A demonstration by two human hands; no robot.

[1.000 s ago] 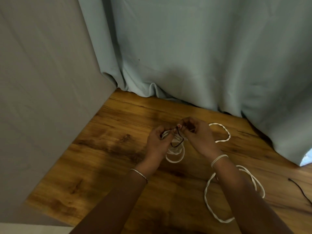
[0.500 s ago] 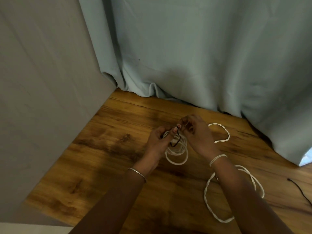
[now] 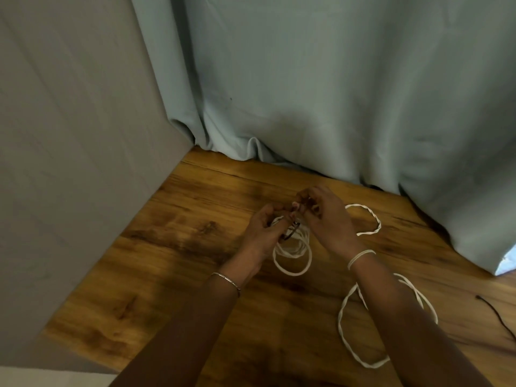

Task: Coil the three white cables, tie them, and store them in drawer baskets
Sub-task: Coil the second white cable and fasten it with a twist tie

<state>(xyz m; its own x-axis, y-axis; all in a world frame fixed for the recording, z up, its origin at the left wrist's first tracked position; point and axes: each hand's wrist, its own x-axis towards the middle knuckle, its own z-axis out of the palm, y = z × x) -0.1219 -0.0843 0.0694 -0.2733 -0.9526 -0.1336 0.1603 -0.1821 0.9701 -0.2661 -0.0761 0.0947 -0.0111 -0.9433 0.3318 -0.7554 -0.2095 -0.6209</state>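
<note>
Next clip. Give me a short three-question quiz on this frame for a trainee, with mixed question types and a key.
1. True or false: the coiled cable gripped by the left hand already sits in a basket.
2. What does the right hand pinch at the coil? A) a dark tie B) a red clip C) scissors
3. Fill in: besides the coil, ___ white cables lie loose on the wooden surface.
Key: 1 false; 2 A; 3 two, the far cable and the near cable.
</note>
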